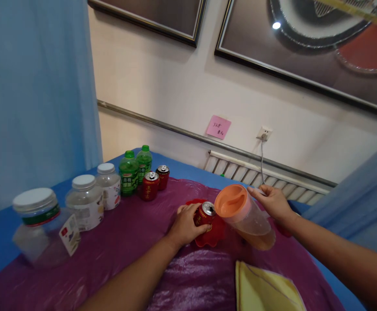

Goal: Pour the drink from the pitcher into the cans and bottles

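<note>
The left hand (pixel 185 222) wraps around a red can (pixel 202 216). The can is at the red dish (pixel 219 233), maybe standing on it, but its bottom is hidden. The right hand (pixel 274 201) grips the tipped jug (pixel 255 224) just beside the can. Tipping too far could spill what's inside onto the purple sheet (pixel 188 280).

Red can (pixel 204 217), perhaps gold-lettered; orange pitcher lid (pixel 231 201)

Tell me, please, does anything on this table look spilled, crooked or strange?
No spill or damage is visible. The pitcher leans sharply, but the right hand holds it tilted toward the can in the left hand. The purple cover looks wrinkled, slightly untidy.
</note>
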The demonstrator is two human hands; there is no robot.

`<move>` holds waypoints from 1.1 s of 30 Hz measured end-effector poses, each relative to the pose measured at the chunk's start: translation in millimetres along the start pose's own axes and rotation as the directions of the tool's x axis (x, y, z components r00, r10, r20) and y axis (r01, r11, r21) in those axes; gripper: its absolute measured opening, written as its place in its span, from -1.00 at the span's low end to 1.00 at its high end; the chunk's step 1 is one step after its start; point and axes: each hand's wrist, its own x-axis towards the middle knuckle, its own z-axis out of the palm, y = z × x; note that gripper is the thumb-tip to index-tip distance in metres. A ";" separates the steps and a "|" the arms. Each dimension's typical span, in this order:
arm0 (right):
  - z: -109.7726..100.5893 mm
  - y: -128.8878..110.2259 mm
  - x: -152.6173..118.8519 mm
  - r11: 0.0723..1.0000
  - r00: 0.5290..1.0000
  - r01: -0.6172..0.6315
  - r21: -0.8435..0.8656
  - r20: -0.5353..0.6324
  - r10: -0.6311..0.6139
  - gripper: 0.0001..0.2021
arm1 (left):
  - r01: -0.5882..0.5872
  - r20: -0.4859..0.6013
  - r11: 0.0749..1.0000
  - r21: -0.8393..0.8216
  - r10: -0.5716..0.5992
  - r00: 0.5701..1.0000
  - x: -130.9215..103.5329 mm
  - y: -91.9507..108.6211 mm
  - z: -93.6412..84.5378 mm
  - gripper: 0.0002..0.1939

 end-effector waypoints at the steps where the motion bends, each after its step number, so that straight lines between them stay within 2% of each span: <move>1: -0.3 -0.7 -0.2 1.000 1.000 -0.001 0.000 -0.002 0.001 -0.43 | 0.000 0.000 1.000 -0.001 0.000 1.000 0.0 -0.3 0.2 -0.29; 33: -5.0 -9.4 -4.3 0.999 1.000 -0.005 -0.035 -0.003 0.005 -0.41 | -0.001 0.002 1.000 -0.001 0.001 1.000 -0.7 -0.5 1.1 -0.30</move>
